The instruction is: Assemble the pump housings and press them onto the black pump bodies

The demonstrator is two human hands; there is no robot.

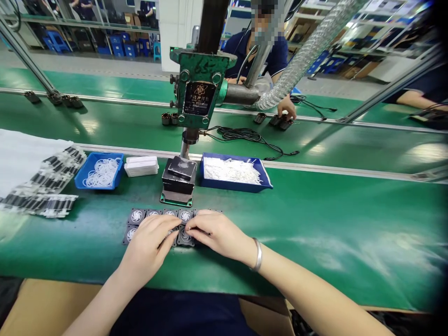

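Two rows of small square black fans [136,215] with white swirl-shaped centres lie on the green bench. My left hand [149,242] rests over the left part of the rows. Its thumb is apart from its curved fingers, and a fan shows in the gap. My right hand [219,233] is at a front-row fan [185,236], its thumb and fingertips brought together in a pinch. Whatever sits in that pinch is too small to make out. Both hands hide several fans beneath them.
Behind the fans stands a green press [198,88] over a black block [178,175]. Around it are a blue tray [117,183] of white rings, a white stack [141,166], a blue bin [231,185] of white strips and striped sheets [52,172]. Across the bench, a person's hand [287,108] touches dark cylinders.
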